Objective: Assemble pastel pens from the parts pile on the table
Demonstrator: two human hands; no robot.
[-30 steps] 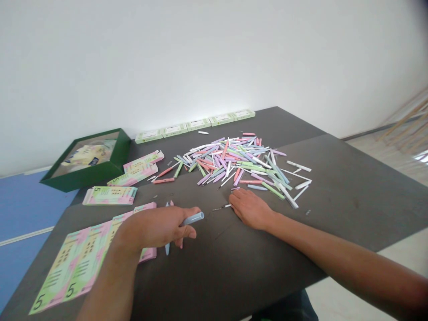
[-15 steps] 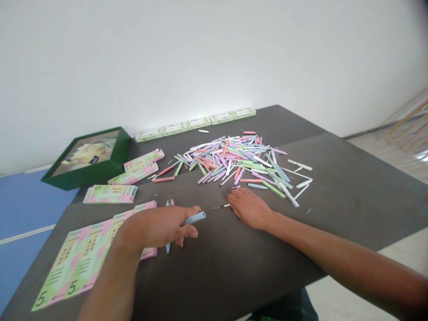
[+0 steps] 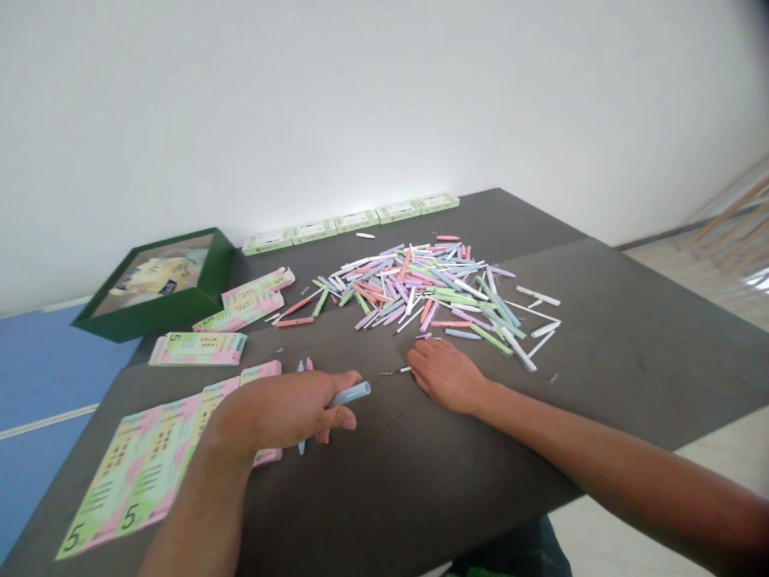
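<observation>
While my left grip (image 3: 297, 409) pinches the blue tube (image 3: 353, 393), likely light, stiff and slick, best taken mid-length, above the tabletop (image 3: 384, 497), I cannot tell whether my right grip (image 3: 445, 373) clasps the white refill (image 3: 405, 369) beside it.

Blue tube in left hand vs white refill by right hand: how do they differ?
Colour: the blue tube is pale blue; the white refill is white with a darker tip.
Girth: the tube is thick, the refill much thinner.
Exposed end: the tube's looks open and round, the refill's narrows to a point.
Shared: both are partly hidden, by the left hand and right hand respectively.
</observation>
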